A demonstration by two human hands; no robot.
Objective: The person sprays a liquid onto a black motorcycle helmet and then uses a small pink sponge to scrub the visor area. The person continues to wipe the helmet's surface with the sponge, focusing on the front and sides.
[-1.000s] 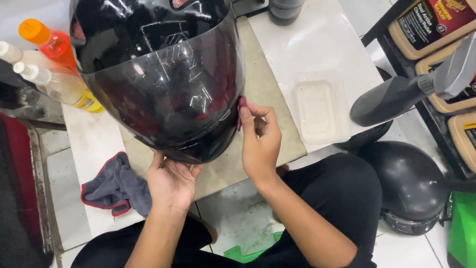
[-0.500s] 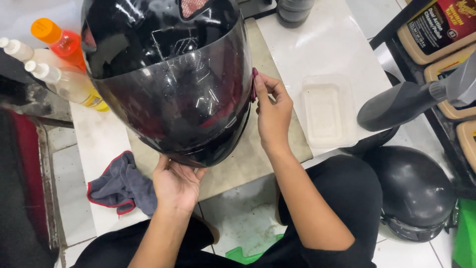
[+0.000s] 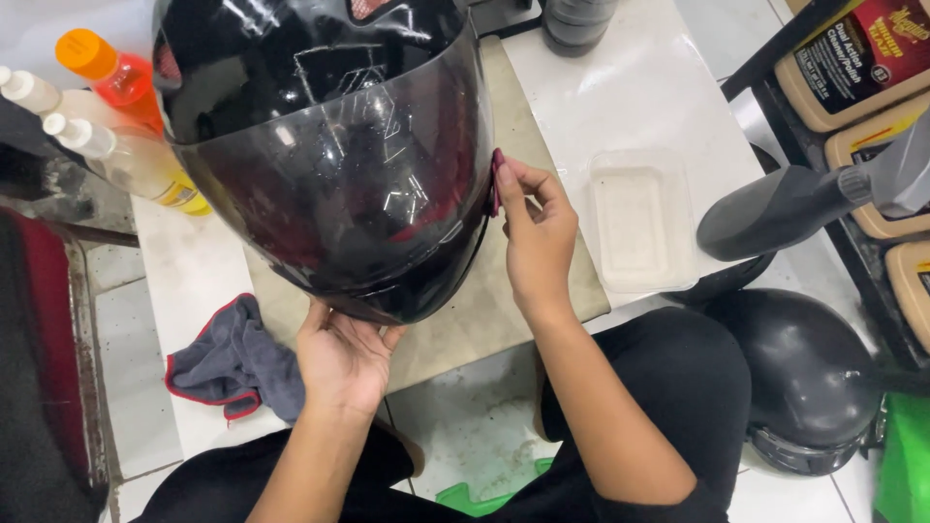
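Your left hand point(image 3: 344, 353) cups chin of black helmet point(image 3: 329, 145) from below, lower centre; helmet fills upper centre over tan mat point(image 3: 484, 310); grey cloth point(image 3: 228, 358) lower left; your right hand point(image 3: 538, 242) pinches dark red visor edge, centre right; clear tub point(image 3: 639, 218) right

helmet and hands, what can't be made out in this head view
- Black full-face helmet: its top is cut off by the upper edge.
- Left hand: fingertips hidden under the helmet's chin.
- Right hand: pinches something small and red at the dark visor edge; too small to identify.
- Second helmet: partly behind the person's leg.
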